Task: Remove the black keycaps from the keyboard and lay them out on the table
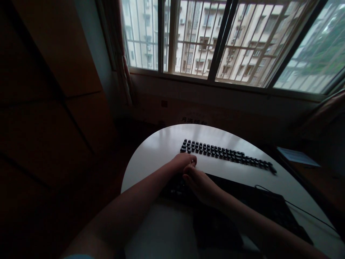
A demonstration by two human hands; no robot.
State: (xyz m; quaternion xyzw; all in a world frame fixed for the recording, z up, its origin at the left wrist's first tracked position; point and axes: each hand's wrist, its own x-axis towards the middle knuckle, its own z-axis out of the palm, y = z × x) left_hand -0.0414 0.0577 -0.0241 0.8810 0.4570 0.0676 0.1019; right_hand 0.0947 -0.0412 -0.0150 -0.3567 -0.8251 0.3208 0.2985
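Observation:
A dark keyboard [258,201] lies across a round white table [159,144]. Beyond it, several loose black keycaps [226,153] stand in long rows on the tabletop. My left hand [183,162] is curled at the keyboard's left end, fingers bent down. My right hand [201,185] reaches across just below it, fingers closed over the keyboard's left part. The two hands touch. The dim light hides what the fingers hold.
A thin black cable [302,208] runs off the keyboard to the right. A barred window [215,39] fills the far wall. A dark wooden cabinet [48,90] stands on the left. A pale sheet [296,156] lies on a surface at right.

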